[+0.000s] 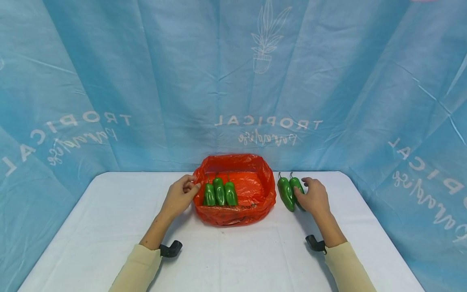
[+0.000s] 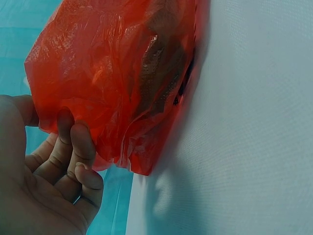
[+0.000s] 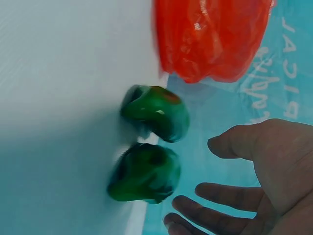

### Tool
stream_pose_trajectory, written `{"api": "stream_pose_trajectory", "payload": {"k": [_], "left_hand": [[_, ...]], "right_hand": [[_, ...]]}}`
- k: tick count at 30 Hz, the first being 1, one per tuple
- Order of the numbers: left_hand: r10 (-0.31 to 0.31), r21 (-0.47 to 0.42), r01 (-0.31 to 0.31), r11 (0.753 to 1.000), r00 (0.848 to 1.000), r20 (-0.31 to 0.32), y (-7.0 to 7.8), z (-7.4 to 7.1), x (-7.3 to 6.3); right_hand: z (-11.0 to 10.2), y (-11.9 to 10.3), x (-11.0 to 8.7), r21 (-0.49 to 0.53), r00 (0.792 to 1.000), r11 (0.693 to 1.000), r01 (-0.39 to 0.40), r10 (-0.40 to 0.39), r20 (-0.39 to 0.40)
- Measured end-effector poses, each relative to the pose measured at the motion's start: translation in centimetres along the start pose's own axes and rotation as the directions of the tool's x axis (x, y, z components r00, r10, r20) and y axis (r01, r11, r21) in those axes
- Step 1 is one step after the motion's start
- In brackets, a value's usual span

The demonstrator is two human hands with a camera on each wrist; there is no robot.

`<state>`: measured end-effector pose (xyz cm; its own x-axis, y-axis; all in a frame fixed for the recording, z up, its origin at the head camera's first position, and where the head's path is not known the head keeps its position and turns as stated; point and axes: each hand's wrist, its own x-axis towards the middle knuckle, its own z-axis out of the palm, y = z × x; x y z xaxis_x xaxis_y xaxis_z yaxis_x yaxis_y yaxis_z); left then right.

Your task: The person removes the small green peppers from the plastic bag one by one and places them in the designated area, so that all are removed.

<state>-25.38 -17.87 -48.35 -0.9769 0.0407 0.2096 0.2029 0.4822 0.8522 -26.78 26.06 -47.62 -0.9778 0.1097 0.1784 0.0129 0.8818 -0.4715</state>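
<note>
A red plastic bag [image 1: 233, 217] lines a basket-like container in the middle of the table, its top open. Inside, on the left, three green peppers [image 1: 219, 191] lie side by side. My left hand [image 1: 181, 195] pinches the bag's left rim between thumb and fingers; the left wrist view shows the thin plastic [image 2: 93, 73] there. To the right of the bag, two more green peppers [image 1: 285, 192] lie on the table, stems pointing away. My right hand [image 1: 314, 196] is over the rightmost one, partly covering it. In the right wrist view its fingers [image 3: 227, 196] are spread, holding nothing.
A white cloth [image 1: 237, 259] covers the table. Blue printed curtains [image 1: 182, 81] hang behind it and along both sides, close to the table's edges. A black wrist camera [image 1: 170, 249] is strapped to each forearm.
</note>
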Motion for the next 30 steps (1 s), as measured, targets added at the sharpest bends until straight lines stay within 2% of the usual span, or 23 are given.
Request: {"api": "stream_pose_trajectory", "payload": {"k": [8, 16, 30], "left_hand": [[-0.002, 0.006, 0.002, 1.0, 1.0, 0.003, -0.1, 0.0, 0.0], [0.0, -0.001, 0.0, 1.0, 1.0, 0.007, -0.1, 0.1, 0.0], [-0.009, -0.004, 0.009, 1.0, 1.0, 0.009, -0.1, 0.1, 0.0]], "right_hand": [[-0.8, -1.3, -0.6, 0.021, 0.996, 0.997, 0.074, -0.073, -0.043], [-1.2, -2.9, -1.1, 0.072, 0.996, 0.994, 0.087, -0.085, -0.035], [-1.3, -4.9, -2.1, 0.115, 0.985, 0.979, 0.168, -0.162, -0.062]]}}
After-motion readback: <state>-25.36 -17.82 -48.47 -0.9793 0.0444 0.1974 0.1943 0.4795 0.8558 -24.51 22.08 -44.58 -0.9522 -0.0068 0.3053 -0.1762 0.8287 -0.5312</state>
